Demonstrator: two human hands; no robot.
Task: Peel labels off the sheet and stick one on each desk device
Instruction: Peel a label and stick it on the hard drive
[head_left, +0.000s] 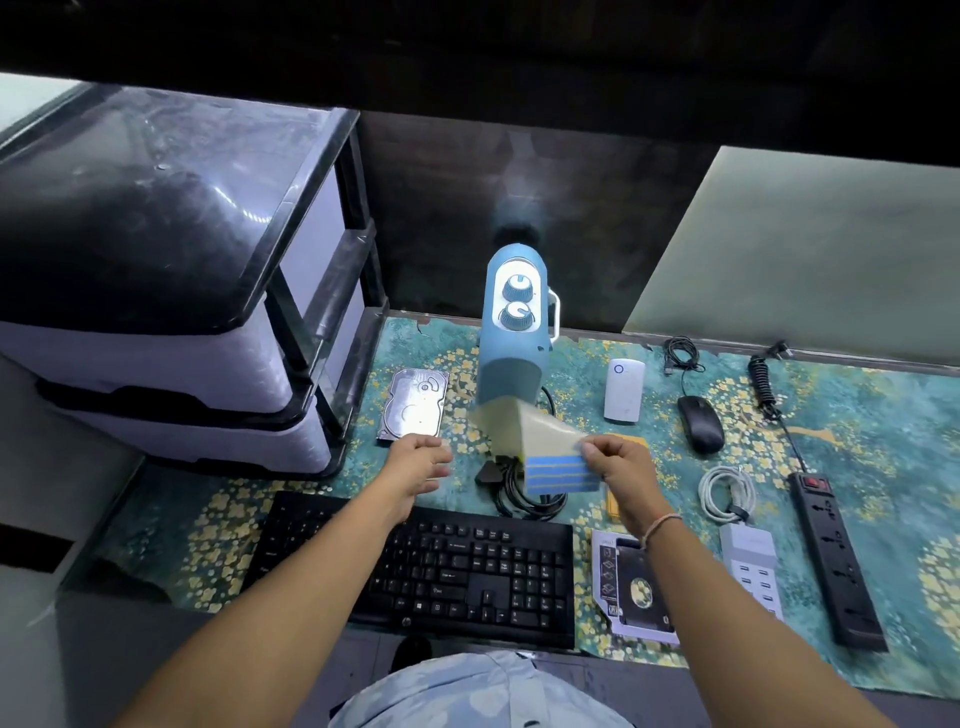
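Above the keyboard (415, 571), my right hand (621, 473) pinches the sheet (545, 452) while my left hand (418, 462), loosely curled and empty, must next peel a label.

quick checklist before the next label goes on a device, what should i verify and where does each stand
1. Label sheet held by right hand: ok.
2. Blue labels left on the sheet: ok, several strips show.
3. Peeled label on left hand: cannot tell, fingers curled, too small to see.
4. Hard drive within reach of the left hand: ok, just beyond it.
5. Hard drive already labelled: cannot tell.
6. Path to keyboard and mouse: ok, unobstructed.
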